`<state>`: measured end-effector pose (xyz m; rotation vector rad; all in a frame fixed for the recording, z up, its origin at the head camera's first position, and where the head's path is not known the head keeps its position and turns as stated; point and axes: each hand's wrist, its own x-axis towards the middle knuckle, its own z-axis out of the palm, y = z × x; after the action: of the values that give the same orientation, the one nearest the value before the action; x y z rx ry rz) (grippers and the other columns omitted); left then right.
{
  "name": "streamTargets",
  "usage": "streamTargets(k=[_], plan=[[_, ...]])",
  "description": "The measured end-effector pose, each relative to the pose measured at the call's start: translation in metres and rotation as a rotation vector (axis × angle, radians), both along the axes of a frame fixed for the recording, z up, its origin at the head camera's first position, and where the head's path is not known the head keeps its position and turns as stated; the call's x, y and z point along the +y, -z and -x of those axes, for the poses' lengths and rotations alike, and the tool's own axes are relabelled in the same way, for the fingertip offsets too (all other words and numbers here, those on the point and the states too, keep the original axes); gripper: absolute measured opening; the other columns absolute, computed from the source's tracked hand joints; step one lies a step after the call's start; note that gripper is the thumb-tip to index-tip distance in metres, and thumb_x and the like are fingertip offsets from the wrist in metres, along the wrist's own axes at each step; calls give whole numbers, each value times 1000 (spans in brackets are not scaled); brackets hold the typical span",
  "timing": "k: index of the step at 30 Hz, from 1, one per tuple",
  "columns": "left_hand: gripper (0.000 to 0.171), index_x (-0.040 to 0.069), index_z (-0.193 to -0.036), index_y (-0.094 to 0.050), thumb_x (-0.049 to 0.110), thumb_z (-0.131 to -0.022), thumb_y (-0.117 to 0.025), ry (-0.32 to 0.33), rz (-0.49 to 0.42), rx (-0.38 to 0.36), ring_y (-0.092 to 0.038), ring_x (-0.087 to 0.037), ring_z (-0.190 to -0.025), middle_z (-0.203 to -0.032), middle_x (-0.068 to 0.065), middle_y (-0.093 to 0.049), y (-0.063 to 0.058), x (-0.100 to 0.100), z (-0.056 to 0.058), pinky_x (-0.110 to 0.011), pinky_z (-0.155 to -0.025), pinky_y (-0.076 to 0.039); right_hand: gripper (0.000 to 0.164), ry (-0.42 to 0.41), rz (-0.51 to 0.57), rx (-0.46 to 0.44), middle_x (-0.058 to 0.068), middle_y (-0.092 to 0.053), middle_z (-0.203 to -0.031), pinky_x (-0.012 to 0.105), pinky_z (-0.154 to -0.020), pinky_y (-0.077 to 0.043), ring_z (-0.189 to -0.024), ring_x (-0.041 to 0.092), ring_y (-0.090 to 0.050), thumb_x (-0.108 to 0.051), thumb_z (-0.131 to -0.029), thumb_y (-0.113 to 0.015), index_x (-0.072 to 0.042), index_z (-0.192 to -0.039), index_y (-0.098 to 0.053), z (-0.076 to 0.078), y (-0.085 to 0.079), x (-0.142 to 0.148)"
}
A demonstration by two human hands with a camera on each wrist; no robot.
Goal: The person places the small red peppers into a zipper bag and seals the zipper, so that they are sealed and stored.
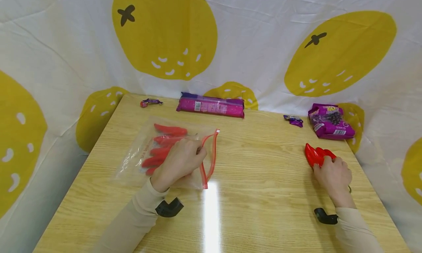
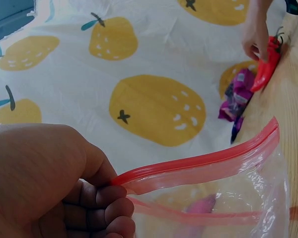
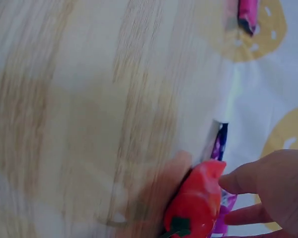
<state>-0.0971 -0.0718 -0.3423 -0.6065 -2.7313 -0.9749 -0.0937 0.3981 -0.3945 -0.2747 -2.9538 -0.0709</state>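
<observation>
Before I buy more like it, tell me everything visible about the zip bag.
The zip bag is clear and plastic-looking, with reddish print and a red zip strip. It lies on the left half of the table, its open mouth facing right. Red peppers lie inside; the left hand pinches the mouth's edge.

Left hand [image 1: 182, 157] pinches, right hand [image 1: 333, 177] reaches.
Left fingers [image 2: 120, 213] curl beside the thumb [image 2: 99, 164]; right fingers [image 3: 251, 215] lie apart, fairly straight.

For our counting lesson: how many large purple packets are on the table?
2: a long packet at the back middle, and a plump packet at the back right.
</observation>
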Motion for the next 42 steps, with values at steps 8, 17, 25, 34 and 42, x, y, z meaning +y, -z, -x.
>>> streamTargets(k=[8,17,25,34,42], plan=[[33,15,-50,-37,11,-79,-52,0,-6,-12,-33,-10,-47,-50,5,-30,1,0,0,-24,-42,-27,43,-12,-9,-96,36,-49,-81,62,-53,-40,-69,52,-46,-24,-75,-64,14,-90,-52,-1,1,4],[34,15,-49,-38,12,-80,-51,-4,2,-25,-34,-10,-47,-48,6,-30,0,0,0,-23,-41,-27,43,-21,-5,-129,31,-51,-75,54,-47,-39,-63,45,-48,-24,-72,-65,14,-88,-52,1,0,-1],[35,15,-48,-35,10,-79,-51,4,-6,-34,-27,-7,-44,-47,8,-24,0,0,0,-22,-40,-23,48,-69,164,41,28,-49,-96,47,-49,-38,-68,43,-51,-29,-80,-60,6,-112,-52,4,-9,-42],[34,15,-49,-36,10,-79,-51,-2,-14,-40,-29,-8,-45,-47,7,-25,1,-1,0,-23,-41,-25,44,-419,520,14,13,-55,-100,31,-61,-50,-75,23,-60,-23,-82,-67,-3,-119,-57,4,-26,-131],[35,14,-49,-37,11,-81,-51,0,-7,-35,-32,-10,-46,-48,5,-28,-1,-1,0,-24,-42,-26,41,-656,599,-59,-1,-58,-99,27,-65,-52,-77,8,-56,-25,-79,-71,-11,-116,-60,-10,-38,-196]])
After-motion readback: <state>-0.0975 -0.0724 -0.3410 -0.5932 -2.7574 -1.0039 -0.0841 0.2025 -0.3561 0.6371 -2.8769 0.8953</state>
